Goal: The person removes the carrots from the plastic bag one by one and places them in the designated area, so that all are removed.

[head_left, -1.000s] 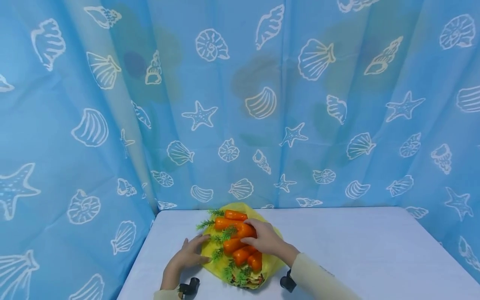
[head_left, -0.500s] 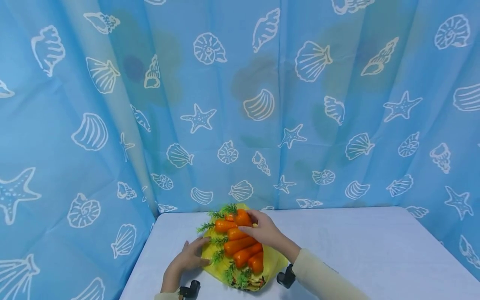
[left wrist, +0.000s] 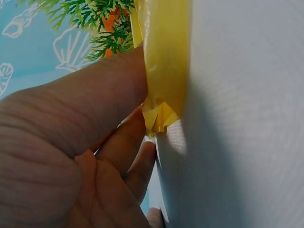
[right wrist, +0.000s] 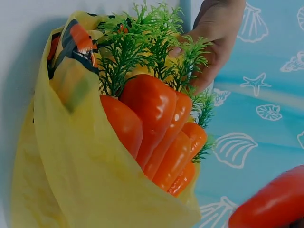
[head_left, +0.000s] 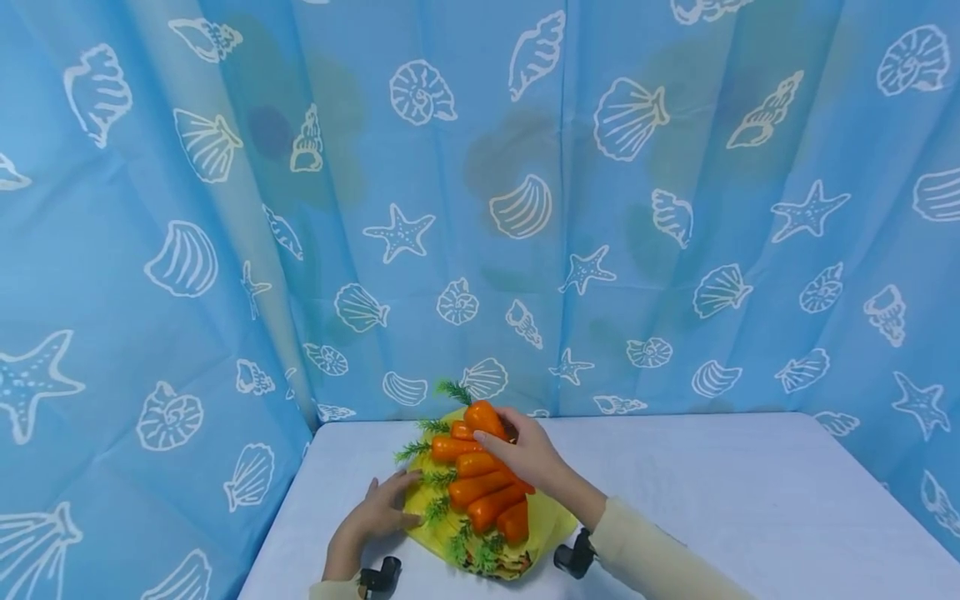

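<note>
A bunch of orange carrots [head_left: 480, 487] with feathery green tops lies on a crumpled yellow bag [head_left: 553, 521]; in the right wrist view the bag [right wrist: 85, 156] wraps their lower ends. My right hand [head_left: 528, 454] holds one carrot [head_left: 487, 419] above the far side of the bunch, its green top pointing away to the left. That same carrot [right wrist: 273, 202] shows at the lower right of the right wrist view. Against the bag's left edge rests my left hand [head_left: 378, 508], fingers spread; its thumb touches the yellow plastic [left wrist: 166, 57] in the left wrist view.
The pile sits on a white-covered table [head_left: 697, 500], near its far left part. Behind and to the left hangs a blue curtain [head_left: 450, 350] with white shell prints. Small black wrist cameras [head_left: 573, 554] are strapped at both cuffs.
My right hand has pulled a carrot up off the bunch and carried it toward the table's far edge. The left hand has stayed in place by the bag.
</note>
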Tool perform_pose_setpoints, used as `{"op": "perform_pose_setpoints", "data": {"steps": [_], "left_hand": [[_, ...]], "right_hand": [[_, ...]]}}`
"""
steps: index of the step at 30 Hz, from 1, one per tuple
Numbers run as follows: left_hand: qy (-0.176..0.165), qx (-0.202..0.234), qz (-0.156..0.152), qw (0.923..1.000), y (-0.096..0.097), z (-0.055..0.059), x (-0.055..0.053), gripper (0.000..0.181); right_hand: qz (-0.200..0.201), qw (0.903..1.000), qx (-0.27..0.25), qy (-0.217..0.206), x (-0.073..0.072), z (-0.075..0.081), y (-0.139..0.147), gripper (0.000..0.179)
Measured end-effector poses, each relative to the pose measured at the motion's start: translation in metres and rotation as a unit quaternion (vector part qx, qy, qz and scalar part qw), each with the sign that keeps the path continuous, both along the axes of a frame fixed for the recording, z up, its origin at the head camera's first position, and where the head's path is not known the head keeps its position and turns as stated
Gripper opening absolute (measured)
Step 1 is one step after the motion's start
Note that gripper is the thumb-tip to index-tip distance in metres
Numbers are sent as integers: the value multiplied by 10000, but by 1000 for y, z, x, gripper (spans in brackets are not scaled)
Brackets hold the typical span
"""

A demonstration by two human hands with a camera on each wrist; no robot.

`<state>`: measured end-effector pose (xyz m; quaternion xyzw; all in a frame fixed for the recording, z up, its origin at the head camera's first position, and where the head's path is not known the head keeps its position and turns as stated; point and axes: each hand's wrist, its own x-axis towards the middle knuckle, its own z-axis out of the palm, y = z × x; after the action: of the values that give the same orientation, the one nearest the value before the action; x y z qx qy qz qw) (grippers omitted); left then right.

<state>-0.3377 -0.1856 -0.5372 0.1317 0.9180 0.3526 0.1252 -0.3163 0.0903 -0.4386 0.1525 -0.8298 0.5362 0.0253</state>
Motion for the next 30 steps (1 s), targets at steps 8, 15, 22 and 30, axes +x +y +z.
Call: {"op": "perform_pose_setpoints", "data": {"steps": [8,15,22,30], "left_hand": [[7,-71,-31,10000,3,0,-2,63],[15,-120,-24,9999,4,-2,-4,62],[-6,-85,-25,10000,2,-3,-4,63],[7,-54,-43,10000,0,-5,-5,63]], "right_hand": [[-73,9997,-215,-108,3,4,8,51],[-217,9984,-471,-236,0,2,20,56],[-418,9984,-221,-313,-8,-7,36,58],[-999,9940,209,-402,-20,-17,60,68]]}}
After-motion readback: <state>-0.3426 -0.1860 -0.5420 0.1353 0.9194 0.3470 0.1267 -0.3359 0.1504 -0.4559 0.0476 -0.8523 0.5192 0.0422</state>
